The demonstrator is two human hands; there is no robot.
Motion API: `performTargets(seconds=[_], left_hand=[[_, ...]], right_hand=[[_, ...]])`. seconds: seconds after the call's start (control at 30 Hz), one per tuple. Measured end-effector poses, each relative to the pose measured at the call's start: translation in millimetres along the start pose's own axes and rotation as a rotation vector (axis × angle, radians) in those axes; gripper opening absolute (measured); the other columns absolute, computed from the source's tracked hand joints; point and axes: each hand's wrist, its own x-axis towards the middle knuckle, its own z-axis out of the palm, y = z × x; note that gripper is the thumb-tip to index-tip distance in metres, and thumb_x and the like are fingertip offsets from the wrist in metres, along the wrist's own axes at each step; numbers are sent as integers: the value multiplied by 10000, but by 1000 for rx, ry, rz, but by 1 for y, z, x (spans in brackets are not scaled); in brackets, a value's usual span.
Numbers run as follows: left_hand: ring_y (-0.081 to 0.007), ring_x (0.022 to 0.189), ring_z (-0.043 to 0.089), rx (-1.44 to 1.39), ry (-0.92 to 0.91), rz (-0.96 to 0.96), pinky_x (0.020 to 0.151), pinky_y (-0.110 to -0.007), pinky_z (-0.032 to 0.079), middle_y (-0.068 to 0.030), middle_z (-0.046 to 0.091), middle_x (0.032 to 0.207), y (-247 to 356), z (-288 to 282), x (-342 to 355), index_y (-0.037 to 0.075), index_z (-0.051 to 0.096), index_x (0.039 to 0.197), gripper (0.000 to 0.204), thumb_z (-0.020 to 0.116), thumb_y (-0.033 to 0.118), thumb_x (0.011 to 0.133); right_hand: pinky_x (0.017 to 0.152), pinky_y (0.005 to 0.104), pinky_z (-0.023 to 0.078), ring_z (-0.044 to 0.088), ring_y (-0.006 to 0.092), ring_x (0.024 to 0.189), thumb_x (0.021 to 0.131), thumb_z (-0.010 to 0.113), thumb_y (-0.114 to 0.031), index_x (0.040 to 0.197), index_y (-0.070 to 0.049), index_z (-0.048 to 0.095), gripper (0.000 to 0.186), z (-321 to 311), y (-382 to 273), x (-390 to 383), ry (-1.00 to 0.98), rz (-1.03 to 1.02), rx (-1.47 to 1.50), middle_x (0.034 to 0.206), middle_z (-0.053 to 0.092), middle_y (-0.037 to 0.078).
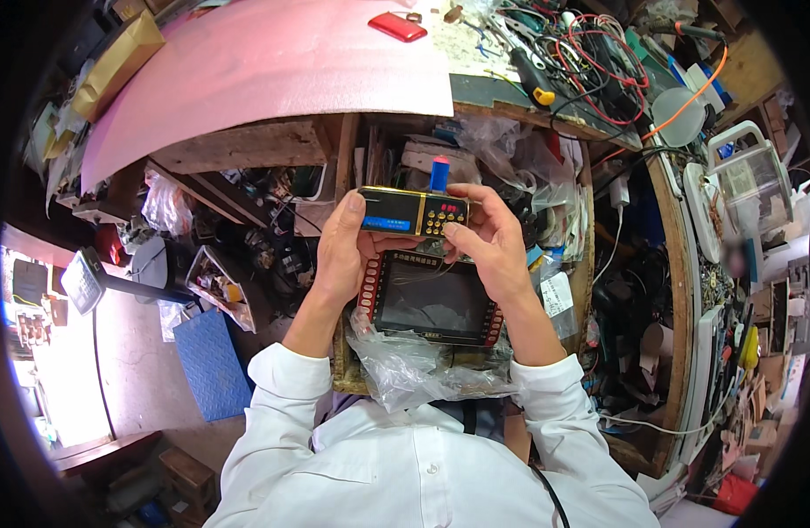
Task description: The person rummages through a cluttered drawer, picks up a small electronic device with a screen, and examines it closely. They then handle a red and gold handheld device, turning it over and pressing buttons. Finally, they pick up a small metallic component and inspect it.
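Between my hands is a small black and gold portable radio with a lit red display, round gold buttons and a blue label. A blue USB stick with a red end stands upright out of its top edge. My left hand is wrapped round the radio's left end. My right hand grips the right end, its fingers behind and its thumb at the lower buttons. Just below lies a larger black player with a dark screen and red buttons down both sides. Clear plastic wrapping lies along its near edge.
Ahead is a workbench with a pink sheet, a red flat case, and tangled cables with tools. Under it are a cluttered open compartment and plastic bags. To the left stands a platform scale; at right, a wooden edge.
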Motion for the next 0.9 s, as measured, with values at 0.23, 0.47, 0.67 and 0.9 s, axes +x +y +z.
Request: performTargets(seconds=[0.23,0.47,0.67,0.9], left_hand=[[-351,1006,747,22,-17,11,889,-468,638,-238,701,1167,1,0,0,-34,523,1267,545,376,470,1121],[-321,1019,739,52,-4,29,894,-453,635,-206,677,1186,5,7,-4,-14,510,1258,505,409,460,1117],[-304,1057,727,5,-26,24,908,-450,629,-198,670,1209,3,4,-3,-13,512,1287,502,417,449,1115],[-279,1061,725,-29,-7,60,908,-451,633,-191,673,1223,6,5,-3,-8,529,1297,519,478,463,1087]], right_hand=[[678,256,565,641,99,826,918,694,-10,1341,1,550,446,0,3,0,9,-10,-2,1020,661,56],[774,233,544,637,74,872,898,694,7,1305,6,573,425,1,7,-1,34,-42,-32,1031,672,42],[783,230,541,642,71,888,882,697,19,1291,9,580,425,1,5,-3,53,-85,-93,1020,679,32],[798,257,558,673,105,908,875,718,13,1314,10,577,461,3,2,-2,19,-234,-188,1051,700,56]])
